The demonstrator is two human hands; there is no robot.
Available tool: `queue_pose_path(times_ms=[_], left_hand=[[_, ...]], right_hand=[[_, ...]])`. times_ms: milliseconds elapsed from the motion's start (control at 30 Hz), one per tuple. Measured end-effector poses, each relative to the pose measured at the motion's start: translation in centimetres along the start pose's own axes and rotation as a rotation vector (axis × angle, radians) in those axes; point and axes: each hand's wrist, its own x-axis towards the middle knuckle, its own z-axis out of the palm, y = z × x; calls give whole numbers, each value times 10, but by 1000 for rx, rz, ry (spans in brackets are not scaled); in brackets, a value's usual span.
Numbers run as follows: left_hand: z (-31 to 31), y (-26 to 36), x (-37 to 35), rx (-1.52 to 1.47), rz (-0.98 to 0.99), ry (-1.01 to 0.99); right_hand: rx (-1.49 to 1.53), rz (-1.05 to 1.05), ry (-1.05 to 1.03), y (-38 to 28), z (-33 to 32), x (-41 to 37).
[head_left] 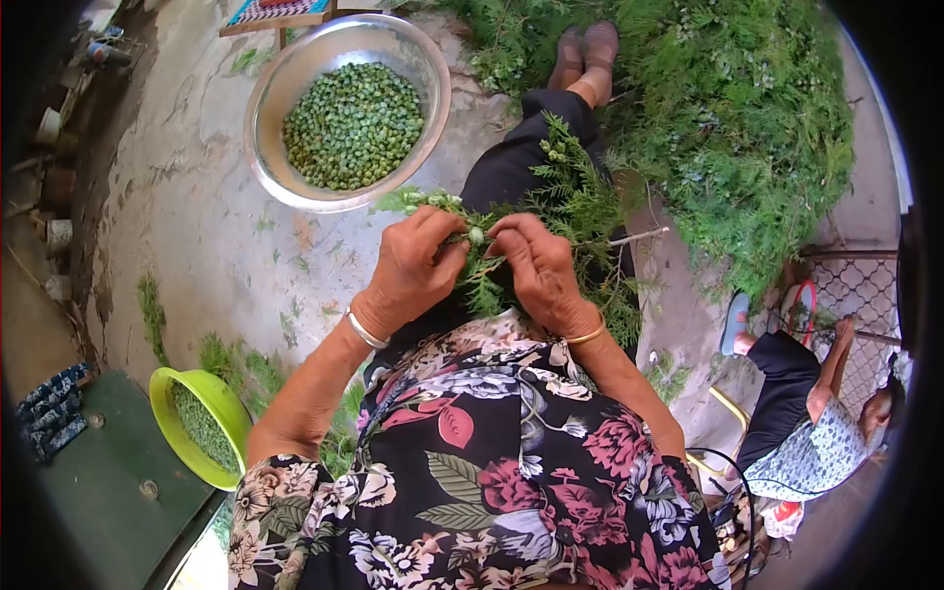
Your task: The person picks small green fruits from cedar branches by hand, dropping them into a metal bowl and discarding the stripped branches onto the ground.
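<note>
Over my lap lies a leafy evergreen branch [580, 197] with small round green cones, its bare stem pointing right. My left hand [415, 258], with a silver bangle at the wrist, is closed in a pinch at the branch's left part. Close by on the right, my right hand [539, 270], wearing a gold-coloured bangle, has its thumb and fingers bent together on the sprig. A pale green cone [477, 236] shows between the two hands. What exactly each set of fingertips pinches is partly hidden.
A large metal basin [433, 118] of green cones stands ahead on the concrete floor. A lime-green basin [231, 418] holds more at the left. Cut branches [728, 138] are heaped at the right. Another person [811, 423] sits at the far right. A dark green table [108, 492] is at lower left.
</note>
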Motion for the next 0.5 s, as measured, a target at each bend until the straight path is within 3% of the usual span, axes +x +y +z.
queue_pose_path(times_ms=[67,133,200,300,500], left_hand=[[3,5,-3,-17,-89,2],[7,7,-4,-36,-177,6],[10,4,-3,7,-27,12],[13,-2,-1,91,118,17],[10,4,-2,347,182,-67]], right_hand=[[73,195,165,-4,3,4],[49,179,172,3,8,5],[-225,-7,111,8,8,6],[-185,18,117,6,8,8],[-6,143,151,7,8,7]])
